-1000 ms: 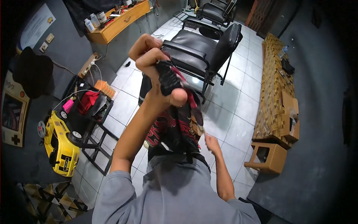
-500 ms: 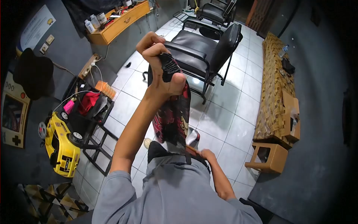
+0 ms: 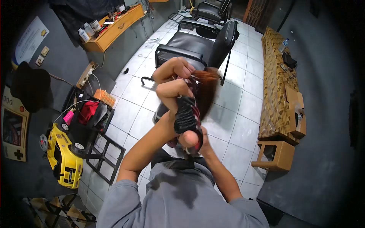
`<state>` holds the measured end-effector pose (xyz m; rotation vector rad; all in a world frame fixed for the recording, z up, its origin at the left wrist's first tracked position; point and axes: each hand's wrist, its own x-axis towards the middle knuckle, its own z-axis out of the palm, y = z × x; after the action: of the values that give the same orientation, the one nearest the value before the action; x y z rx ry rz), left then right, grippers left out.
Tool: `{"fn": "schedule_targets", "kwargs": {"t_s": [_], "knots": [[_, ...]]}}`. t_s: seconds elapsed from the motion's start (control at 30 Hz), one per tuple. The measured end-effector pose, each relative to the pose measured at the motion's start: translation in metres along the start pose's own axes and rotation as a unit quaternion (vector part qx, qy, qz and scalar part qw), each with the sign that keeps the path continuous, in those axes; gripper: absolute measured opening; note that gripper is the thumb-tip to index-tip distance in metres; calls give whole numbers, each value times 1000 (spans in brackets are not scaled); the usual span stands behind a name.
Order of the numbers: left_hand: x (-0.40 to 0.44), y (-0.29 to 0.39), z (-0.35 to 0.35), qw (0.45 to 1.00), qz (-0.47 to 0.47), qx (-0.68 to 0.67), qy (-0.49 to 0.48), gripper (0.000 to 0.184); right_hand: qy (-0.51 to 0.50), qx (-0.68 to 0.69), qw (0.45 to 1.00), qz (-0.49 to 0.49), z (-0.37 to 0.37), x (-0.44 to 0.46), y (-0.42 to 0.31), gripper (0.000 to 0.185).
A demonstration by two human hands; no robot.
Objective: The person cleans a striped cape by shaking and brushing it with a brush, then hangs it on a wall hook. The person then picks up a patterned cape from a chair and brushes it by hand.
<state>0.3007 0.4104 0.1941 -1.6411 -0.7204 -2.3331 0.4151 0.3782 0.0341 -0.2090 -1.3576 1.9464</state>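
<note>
My left hand [image 3: 175,87] is raised in front of my body, its fingers and thumb closed on a black-and-red patterned barber cape [image 3: 185,117]. The black gathered part of the cape bunches between fingers and thumb, and the rest hangs below, partly hidden by the hand and forearm. Behind the cape, my right hand [image 3: 205,142] is mostly covered, with its wrist and part of the hand showing. A brown brush [image 3: 208,91], smeared by motion, stands upright against the far right side of the cape, above my right hand. Its handle is hidden.
A black barber chair [image 3: 190,45] stands ahead on white tiles. On the left are a yellow toy car [image 3: 65,155], a black cart [image 3: 108,117] and a wooden shelf [image 3: 114,28] with bottles. A woven-covered bench [image 3: 272,83] and brown stool [image 3: 279,155] line the right.
My left hand has come lower and a little right with the cape. My right hand has risen from beside my waist to behind the cape, bringing the brush up.
</note>
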Motion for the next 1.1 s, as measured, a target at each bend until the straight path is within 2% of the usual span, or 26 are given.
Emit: {"fn": "schedule_targets", "kwargs": {"t_s": [0.03,0.07,0.1,0.13,0.2,0.27,0.33,0.37,0.43,0.5,0.53,0.57,0.63,0.7,0.77,0.83,0.87,0.93,0.97,1.03,1.1], "knots": [[2,3,-2,1000,-13,-14,7,72,11,30,999,6,7,2,3,51],[6,5,-5,999,-22,-25,19,72,-8,-130,991,31,-18,-5,47,42],[12,9,-10,998,-34,-41,38,71,-34,-287,956,51,-43,-12,89,34],[17,13,-15,995,-48,-58,59,71,-63,-411,909,3,-64,-25,132,32],[25,20,-25,988,-72,-93,99,70,-92,-525,828,173,-96,-72,158,39],[31,25,-34,979,-90,-130,132,69,-86,-592,709,373,-118,-102,161,42],[33,28,-39,969,-102,-158,157,69,-98,-635,642,418,-156,-137,178,50],[32,29,-40,965,-111,-170,164,68,-31,-615,641,457,-161,-143,173,53],[31,32,-40,957,-125,-202,169,68,29,-596,638,486,-181,-141,181,54],[25,35,-36,948,-143,-233,162,67,106,-510,736,433,-198,-126,174,56],[23,34,-32,944,-154,-249,151,66,169,-352,832,393,-183,-105,147,54],[18,35,-27,939,-167,-268,136,66,225,-181,896,336,-155,-78,107,53],[13,35,-19,929,-189,-308,74,65,215,-6,942,257,-96,-33,29,47],[9,37,-19,919,-237,-308,-62,54,175,17,971,161,-53,-16,-17,51],[6,37,-12,898,-255,-345,-98,52,134,-39,984,106,-34,-13,-25,51],[9,42,-11,893,-261,-347,-116,51,40,-58,984,166,-28,-14,-18,49],[13,42,-14,894,-254,-352,-109,51,25,-171,970,174,-45,-22,11,45],[21,40,-25,899,-243,-356,-77,52,-10,-393,900,187,-77,-38,67,38],[26,44,-31,891,-266,-365,-45,52,-18,-467,868,168,-93,-55,92,42],[32,44,-42,876,-278,-393,-16,52,-54,-570,748,336,-146,-107,160,50],[29,44,-46,887,-279,-366,-31,51,-87,-588,703,389,-168,-135,179,55]]}}
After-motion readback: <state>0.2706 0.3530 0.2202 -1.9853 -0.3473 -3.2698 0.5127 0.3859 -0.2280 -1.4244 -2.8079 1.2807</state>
